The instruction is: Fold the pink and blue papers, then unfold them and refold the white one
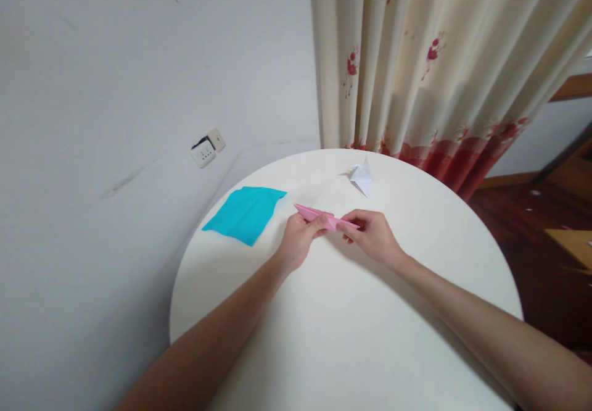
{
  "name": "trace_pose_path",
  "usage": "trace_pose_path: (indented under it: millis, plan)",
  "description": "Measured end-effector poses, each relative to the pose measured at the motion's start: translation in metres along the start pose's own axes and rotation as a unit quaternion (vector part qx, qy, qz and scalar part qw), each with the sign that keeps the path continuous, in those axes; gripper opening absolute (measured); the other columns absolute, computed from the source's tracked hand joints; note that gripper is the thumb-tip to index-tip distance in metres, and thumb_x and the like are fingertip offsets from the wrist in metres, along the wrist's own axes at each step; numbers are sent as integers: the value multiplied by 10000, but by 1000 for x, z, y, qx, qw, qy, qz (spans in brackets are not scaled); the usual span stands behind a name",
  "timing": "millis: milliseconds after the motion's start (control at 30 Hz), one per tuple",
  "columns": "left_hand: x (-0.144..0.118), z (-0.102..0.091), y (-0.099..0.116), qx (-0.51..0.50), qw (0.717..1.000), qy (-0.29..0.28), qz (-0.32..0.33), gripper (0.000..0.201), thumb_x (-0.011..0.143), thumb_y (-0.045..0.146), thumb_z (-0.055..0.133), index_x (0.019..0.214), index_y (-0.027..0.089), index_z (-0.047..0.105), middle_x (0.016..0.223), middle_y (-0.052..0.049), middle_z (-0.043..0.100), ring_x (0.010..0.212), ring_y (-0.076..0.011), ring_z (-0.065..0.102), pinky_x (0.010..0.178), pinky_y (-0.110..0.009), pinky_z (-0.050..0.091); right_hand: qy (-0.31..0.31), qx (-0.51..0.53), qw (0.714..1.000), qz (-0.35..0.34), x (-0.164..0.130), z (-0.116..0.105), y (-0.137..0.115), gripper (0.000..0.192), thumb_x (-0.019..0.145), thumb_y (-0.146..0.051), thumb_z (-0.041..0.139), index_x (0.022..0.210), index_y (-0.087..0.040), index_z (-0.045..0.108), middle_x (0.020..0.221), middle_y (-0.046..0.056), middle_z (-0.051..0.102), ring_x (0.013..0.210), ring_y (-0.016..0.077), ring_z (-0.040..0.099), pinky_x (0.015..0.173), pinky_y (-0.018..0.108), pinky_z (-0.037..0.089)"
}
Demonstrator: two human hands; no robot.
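A folded piece of pink paper (333,223), long and narrow with a pointed left end, is held above the table between both hands. My left hand (300,234) grips its middle and left part, thumb on top. Its right end is pinched by my right hand (369,232) between thumb and fingers. Beyond my right hand rests a white folded-paper crane (362,178) with pointed tips. To the left of my left hand lies a creased sheet of turquoise paper (248,213).
The round white table (370,337) stands close to a pale wall (115,59) with a power socket (203,152). Cream curtains (393,59) with red flowers hang behind it. At the far right, part of a wooden piece of furniture (571,247) shows above a dark floor.
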State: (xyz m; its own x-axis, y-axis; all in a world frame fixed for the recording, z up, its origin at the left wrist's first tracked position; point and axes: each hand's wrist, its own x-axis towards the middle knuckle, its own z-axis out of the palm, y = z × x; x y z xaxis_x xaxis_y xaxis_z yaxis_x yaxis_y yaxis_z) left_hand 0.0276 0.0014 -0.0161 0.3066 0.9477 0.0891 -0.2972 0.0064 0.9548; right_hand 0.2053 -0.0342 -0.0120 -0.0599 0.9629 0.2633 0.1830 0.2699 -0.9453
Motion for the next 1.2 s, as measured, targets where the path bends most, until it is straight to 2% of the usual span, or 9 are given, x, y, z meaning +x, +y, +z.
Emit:
trace_pose_path:
  millis: [167, 500, 633, 833, 900, 967, 1033, 1100, 1200]
  plan:
    - [-1, 3, 1, -13, 1000, 24, -13, 317, 696, 337, 835, 892, 115, 720, 893, -88, 729, 859, -206, 684, 875, -393, 537, 22, -14, 1000, 5, 0, -2, 0, 264, 823, -403, 664, 779, -145, 692, 603, 17, 644, 519, 125, 553, 493, 234, 425]
    - [-8, 11, 0, 20, 999, 43, -10, 315, 671, 300, 842, 901, 113, 736, 875, -89, 746, 849, -211, 685, 864, -359, 507, 1, -53, 999, 7, -2, 0, -2, 286, 793, -424, 665, 747, -151, 736, 651, 17, 669, 570, 124, 513, 520, 233, 351]
    - [-10, 15, 1, 17, 999, 44, -18, 277, 676, 294, 834, 869, 120, 737, 856, -88, 748, 841, -214, 684, 859, -359, 492, -20, -42, 999, 26, -2, 1, -4, 304, 785, -418, 654, 646, -151, 698, 550, -7, 590, 511, 102, 432, 485, 232, 294]
    - [2, 0, 11, -62, 991, 120, 11, 234, 715, 309, 802, 839, 137, 706, 939, -90, 738, 936, -200, 671, 902, -353, 486, -35, -2, 995, 93, -1, 0, -7, 282, 737, -402, 689, 600, -157, 663, 494, -34, 518, 472, 84, 358, 464, 236, 249]
    - [5, -6, 15, -70, 989, 126, 20, 257, 744, 337, 783, 905, 156, 695, 996, -90, 731, 950, -193, 665, 899, -347, 483, -37, 11, 993, 108, -1, -1, -6, 286, 735, -409, 699, 609, -155, 668, 506, -27, 528, 484, 88, 372, 469, 236, 256]
    - [6, -10, 18, -74, 994, 82, 10, 331, 787, 373, 749, 1061, 206, 669, 1130, -88, 706, 998, -195, 656, 903, -353, 479, -46, 32, 993, 108, -1, -4, -2, 287, 747, -412, 704, 628, -153, 677, 533, -19, 549, 505, 92, 393, 484, 237, 273]
    - [3, -12, 19, -70, 997, 0, -13, 403, 813, 397, 729, 1177, 254, 630, 1254, -88, 657, 1060, -206, 637, 916, -360, 475, -59, 66, 991, 103, -1, -5, 0, 288, 762, -416, 708, 648, -153, 682, 556, -16, 565, 521, 93, 411, 502, 235, 294]
    - [0, -12, 17, -67, 995, -70, -32, 399, 804, 406, 743, 1158, 252, 644, 1285, -94, 637, 1086, -219, 624, 920, -356, 473, -75, 108, 985, 109, -1, -5, 1, 292, 765, -423, 720, 660, -153, 680, 579, -13, 579, 529, 92, 426, 513, 232, 311]
    - [-2, -14, 13, -93, 990, -100, -31, 367, 758, 420, 789, 1056, 235, 682, 1223, -84, 662, 1058, -219, 625, 894, -332, 481, -95, 165, 973, 131, -2, -4, 0, 291, 758, -434, 740, 702, -154, 689, 624, -1, 612, 543, 95, 458, 515, 225, 329]
